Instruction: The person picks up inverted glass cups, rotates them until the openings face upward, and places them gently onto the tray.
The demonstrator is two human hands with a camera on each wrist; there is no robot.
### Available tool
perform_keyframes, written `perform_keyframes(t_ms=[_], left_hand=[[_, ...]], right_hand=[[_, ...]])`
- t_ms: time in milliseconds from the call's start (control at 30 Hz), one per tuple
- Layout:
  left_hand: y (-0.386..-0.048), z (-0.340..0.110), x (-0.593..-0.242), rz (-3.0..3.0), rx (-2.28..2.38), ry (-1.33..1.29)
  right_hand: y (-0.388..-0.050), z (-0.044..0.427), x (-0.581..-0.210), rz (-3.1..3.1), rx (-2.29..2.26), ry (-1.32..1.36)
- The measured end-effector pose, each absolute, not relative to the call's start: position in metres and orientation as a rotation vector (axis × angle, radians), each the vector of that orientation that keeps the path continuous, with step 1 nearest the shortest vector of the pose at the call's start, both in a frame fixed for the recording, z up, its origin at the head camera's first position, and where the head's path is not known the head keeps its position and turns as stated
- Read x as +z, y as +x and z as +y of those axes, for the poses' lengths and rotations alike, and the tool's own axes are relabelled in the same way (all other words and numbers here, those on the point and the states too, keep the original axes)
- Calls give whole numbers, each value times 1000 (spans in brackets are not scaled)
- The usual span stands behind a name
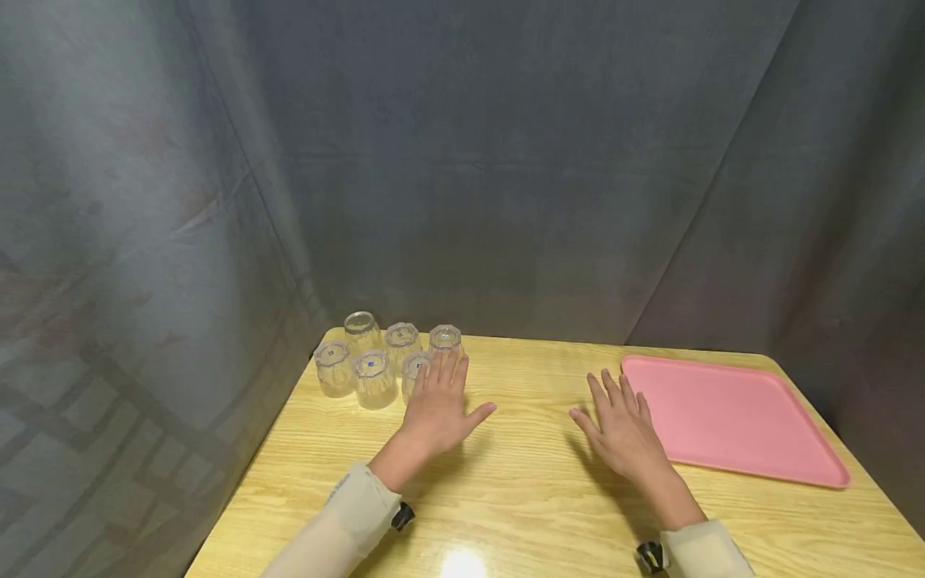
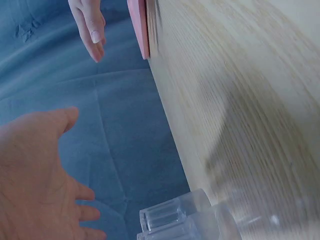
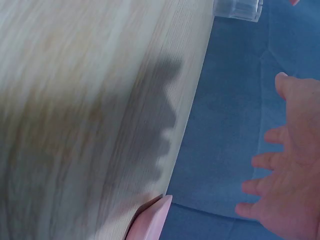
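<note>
Two sleeves (image 1: 340, 518) are nearest; I see left hand (image 1: 437, 409) and right hand (image 1: 625, 433) spread, holding nothing. Ahead-left of the left hand stand glasses (image 1: 376, 387), probably slippery, fragile, best held around the middle. Beside the right hand lies a tray (image 1: 730, 413), likely light.

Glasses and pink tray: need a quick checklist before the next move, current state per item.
1. Left hand free: ok, open, gripping nothing.
2. Right hand free: ok, open, near the pink tray.
3. Gap between visible left fingers and glasses: ok in the left wrist view.
4. All six glasses unobstructed in head view: not ok, left hand partly hides the front-right glass.
5. All glasses same way up: cannot tell, back-left glass looks different on top.
6. Tray within table edges: ok.
</note>
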State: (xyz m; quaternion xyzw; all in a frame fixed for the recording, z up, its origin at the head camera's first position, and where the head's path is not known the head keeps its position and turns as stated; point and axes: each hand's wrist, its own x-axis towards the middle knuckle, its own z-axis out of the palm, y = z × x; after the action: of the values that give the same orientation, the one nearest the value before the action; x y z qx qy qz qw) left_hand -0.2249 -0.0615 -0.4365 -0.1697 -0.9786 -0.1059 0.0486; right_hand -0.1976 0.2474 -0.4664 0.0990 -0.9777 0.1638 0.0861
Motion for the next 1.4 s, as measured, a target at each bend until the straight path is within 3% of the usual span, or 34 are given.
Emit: perform_keyframes(t_ms=[1400], left_hand=[[-238,-97,-440,-2856,-354,-418]], right_hand=[[-198,204,-474,-2872,591,372]])
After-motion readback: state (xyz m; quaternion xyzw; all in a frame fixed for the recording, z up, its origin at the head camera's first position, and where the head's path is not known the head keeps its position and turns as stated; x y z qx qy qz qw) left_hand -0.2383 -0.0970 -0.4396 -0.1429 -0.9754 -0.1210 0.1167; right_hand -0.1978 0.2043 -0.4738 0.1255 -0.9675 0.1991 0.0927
